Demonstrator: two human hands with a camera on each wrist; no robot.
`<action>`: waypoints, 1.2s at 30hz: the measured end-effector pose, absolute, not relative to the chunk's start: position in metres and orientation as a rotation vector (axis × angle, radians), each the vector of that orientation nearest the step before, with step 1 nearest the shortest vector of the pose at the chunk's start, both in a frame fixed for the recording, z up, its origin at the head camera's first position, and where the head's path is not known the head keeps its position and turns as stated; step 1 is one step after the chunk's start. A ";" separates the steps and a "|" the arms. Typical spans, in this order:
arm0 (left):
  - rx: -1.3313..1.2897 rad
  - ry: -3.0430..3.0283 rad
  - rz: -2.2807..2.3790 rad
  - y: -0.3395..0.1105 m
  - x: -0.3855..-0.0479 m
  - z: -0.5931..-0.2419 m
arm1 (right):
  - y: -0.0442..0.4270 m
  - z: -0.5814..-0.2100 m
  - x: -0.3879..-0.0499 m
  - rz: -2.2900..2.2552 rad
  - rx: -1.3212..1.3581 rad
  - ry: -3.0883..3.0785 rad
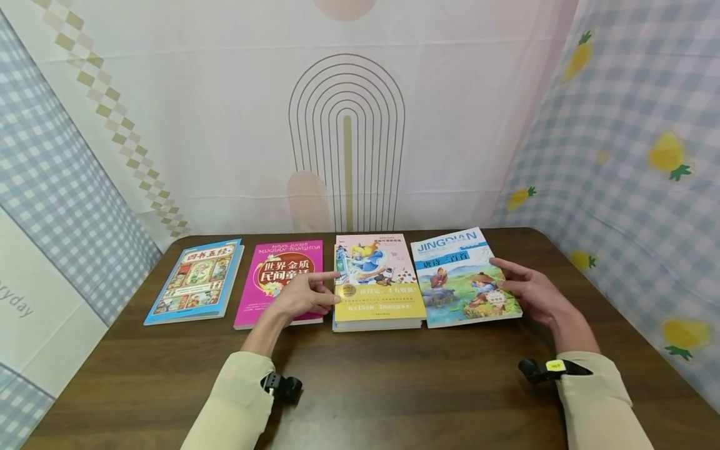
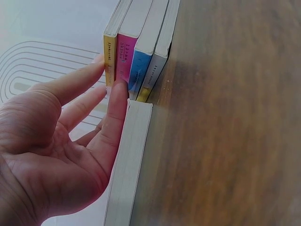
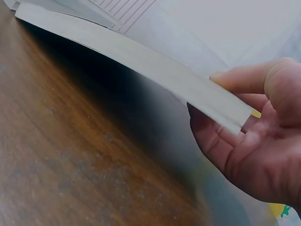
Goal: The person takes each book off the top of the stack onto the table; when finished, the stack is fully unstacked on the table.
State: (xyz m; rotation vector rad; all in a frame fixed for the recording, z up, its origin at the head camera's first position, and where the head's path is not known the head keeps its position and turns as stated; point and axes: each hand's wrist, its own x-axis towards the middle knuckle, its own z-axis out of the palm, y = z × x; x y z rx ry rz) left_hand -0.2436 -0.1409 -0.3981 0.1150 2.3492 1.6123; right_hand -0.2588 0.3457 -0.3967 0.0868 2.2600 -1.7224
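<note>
In the head view my left hand (image 1: 300,297) reaches over a pink book (image 1: 275,262) to the left side of a stack topped by a yellow-banded storybook (image 1: 379,300). The left wrist view shows the stack's yellow, pink, blue and grey spines (image 2: 136,66), with straight fingers of the left hand (image 2: 61,132) against them. My right hand (image 1: 537,297) pinches the right edge of a blue-white book (image 1: 461,281) marked JINGDIAN. In the right wrist view that book's pale page edge (image 3: 141,61) is raised off the table at the hand's end, fingers underneath.
A blue-bordered book (image 1: 197,281) lies at the far left of the row. The brown wooden table (image 1: 394,387) meets a pale patterned cloth (image 1: 242,125) behind, with a checked cloth (image 1: 619,187) at the right.
</note>
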 end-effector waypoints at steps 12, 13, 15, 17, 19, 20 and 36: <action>0.123 2.353 1.613 -0.141 -0.244 -0.399 | 0.338 -0.398 -0.259 -1.624 0.074 2.335; 0.123 2.353 1.613 -0.141 -0.244 -0.400 | 0.338 -0.398 -0.259 -1.618 0.076 2.341; 0.122 2.351 1.615 -0.141 -0.244 -0.400 | 0.337 -0.399 -0.258 -1.607 0.076 2.354; 0.120 2.349 1.617 -0.140 -0.244 -0.399 | 0.337 -0.399 -0.258 -1.601 0.076 2.363; 0.116 2.347 1.618 -0.141 -0.243 -0.398 | 0.336 -0.399 -0.258 -1.598 0.081 2.366; 0.113 2.348 1.617 -0.141 -0.243 -0.397 | 0.336 -0.398 -0.258 -1.594 0.081 2.370; 0.087 2.327 1.635 -0.140 -0.243 -0.398 | 0.332 -0.398 -0.258 -1.485 0.103 2.497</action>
